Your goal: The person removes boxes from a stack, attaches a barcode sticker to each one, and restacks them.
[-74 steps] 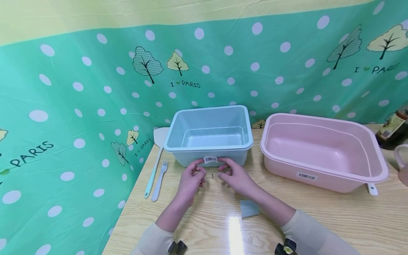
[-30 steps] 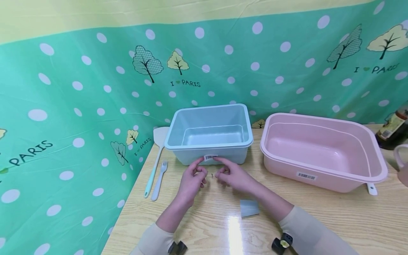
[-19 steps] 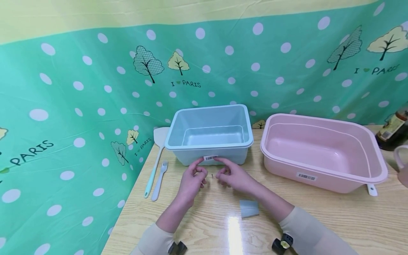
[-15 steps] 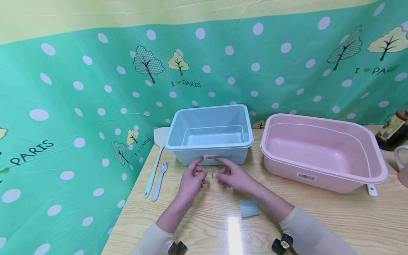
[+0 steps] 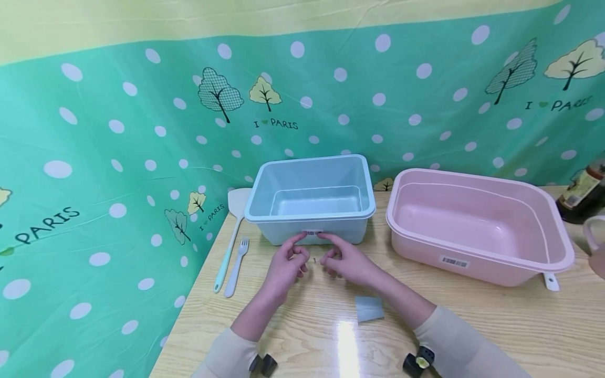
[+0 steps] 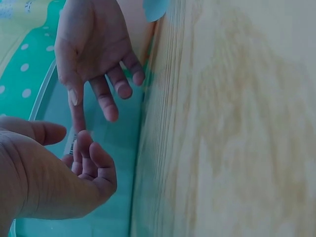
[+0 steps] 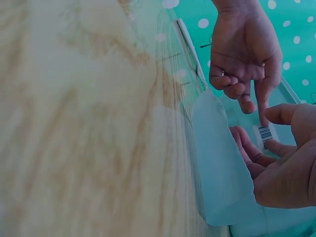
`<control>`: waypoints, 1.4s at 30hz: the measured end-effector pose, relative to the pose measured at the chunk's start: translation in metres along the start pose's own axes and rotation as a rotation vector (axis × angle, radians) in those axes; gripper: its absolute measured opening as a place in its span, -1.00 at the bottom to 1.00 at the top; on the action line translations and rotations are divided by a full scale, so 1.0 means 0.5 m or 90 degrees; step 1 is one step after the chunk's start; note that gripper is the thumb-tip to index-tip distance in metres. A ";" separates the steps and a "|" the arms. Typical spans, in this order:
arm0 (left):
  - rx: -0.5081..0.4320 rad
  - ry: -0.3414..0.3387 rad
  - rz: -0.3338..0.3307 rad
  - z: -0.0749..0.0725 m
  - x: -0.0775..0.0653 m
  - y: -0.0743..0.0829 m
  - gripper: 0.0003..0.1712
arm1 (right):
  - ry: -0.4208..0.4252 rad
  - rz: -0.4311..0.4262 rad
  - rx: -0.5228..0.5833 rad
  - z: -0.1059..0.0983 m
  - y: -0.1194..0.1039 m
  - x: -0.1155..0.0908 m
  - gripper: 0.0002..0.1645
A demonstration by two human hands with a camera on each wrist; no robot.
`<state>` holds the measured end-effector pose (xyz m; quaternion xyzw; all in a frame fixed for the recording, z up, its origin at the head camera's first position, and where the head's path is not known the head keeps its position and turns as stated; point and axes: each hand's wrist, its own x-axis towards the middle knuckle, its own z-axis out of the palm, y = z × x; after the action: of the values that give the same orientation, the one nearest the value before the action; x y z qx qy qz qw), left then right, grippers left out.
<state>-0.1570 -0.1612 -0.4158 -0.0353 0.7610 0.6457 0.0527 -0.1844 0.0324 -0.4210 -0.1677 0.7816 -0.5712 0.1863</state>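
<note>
A light blue plastic bin point(image 5: 264, 228) stands in front of me with a small white barcode sticker point(image 5: 312, 232) flat on its front wall. The index finger of my left hand point(image 5: 281, 270) touches the sticker's left end. At the right end, the outstretched index finger of my right hand point(image 5: 352, 264) presses on it. Both hands keep their other fingers loosely bent, with nothing in them. The right wrist view shows the barcode sticker point(image 7: 265, 133) between the two index fingers. A piece of pale blue paper point(image 5: 369, 308) lies on the table beside my right forearm.
Left of the bin lie a long-handled spatula point(image 5: 227, 257) and a pale fork point(image 5: 237, 268). A larger pink bin point(image 5: 425, 249) with its own barcode stands at the right. Beyond it are a dark bottle point(image 5: 582, 197) and a pink mug point(image 5: 599, 257). A dotted cloth hangs behind.
The sticker, bowed outward between both hands' fingers at first, now lies flat on the bin wall. The right index finger has moved left onto it, and the left fingertip has slid slightly right.
</note>
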 end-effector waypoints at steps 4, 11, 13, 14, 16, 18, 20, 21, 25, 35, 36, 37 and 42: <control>-0.005 -0.008 -0.011 0.000 0.001 -0.001 -0.33 | 0.003 0.001 -0.004 0.000 -0.001 -0.002 -0.21; 0.009 -0.042 -0.004 0.004 0.002 0.000 -0.27 | 0.000 0.010 0.001 -0.004 0.002 -0.001 -0.23; 0.013 -0.045 -0.004 0.004 0.002 0.001 -0.26 | -0.002 0.009 0.003 -0.004 0.003 -0.001 -0.23; 0.013 -0.046 -0.005 0.004 0.002 0.000 -0.26 | -0.002 0.009 0.005 -0.004 0.003 -0.002 -0.23; 0.013 -0.046 -0.010 0.003 0.003 -0.002 -0.27 | -0.003 0.007 0.008 -0.005 0.003 -0.003 -0.23; 0.011 -0.048 -0.014 0.002 0.002 -0.004 -0.28 | -0.002 0.007 0.010 -0.006 0.004 -0.006 -0.23; 0.007 -0.052 -0.016 0.002 0.001 -0.006 -0.29 | 0.000 0.008 0.009 -0.008 0.004 -0.009 -0.23; 0.006 -0.055 -0.018 0.003 -0.001 -0.006 -0.29 | 0.003 0.008 0.007 -0.009 0.004 -0.010 -0.23; 0.012 -0.074 -0.019 0.010 -0.007 -0.003 -0.34 | 0.014 0.006 0.002 -0.014 0.000 -0.017 -0.24; 0.028 -0.099 -0.003 0.024 -0.017 0.009 -0.50 | 0.043 -0.026 -0.015 -0.025 -0.010 -0.037 -0.35; 0.030 -0.100 -0.001 0.025 -0.018 0.011 -0.51 | 0.049 -0.029 -0.020 -0.026 -0.012 -0.040 -0.37; 0.030 -0.101 0.000 0.027 -0.018 0.012 -0.51 | 0.056 -0.032 -0.025 -0.027 -0.013 -0.044 -0.38; 0.024 -0.109 0.007 0.039 -0.018 0.021 -0.53 | 0.090 -0.059 -0.043 -0.035 -0.016 -0.060 -0.46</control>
<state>-0.1486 -0.1404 -0.4077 0.0253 0.7656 0.6325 0.1148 -0.1661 0.0589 -0.4054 -0.1691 0.8028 -0.5633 0.0979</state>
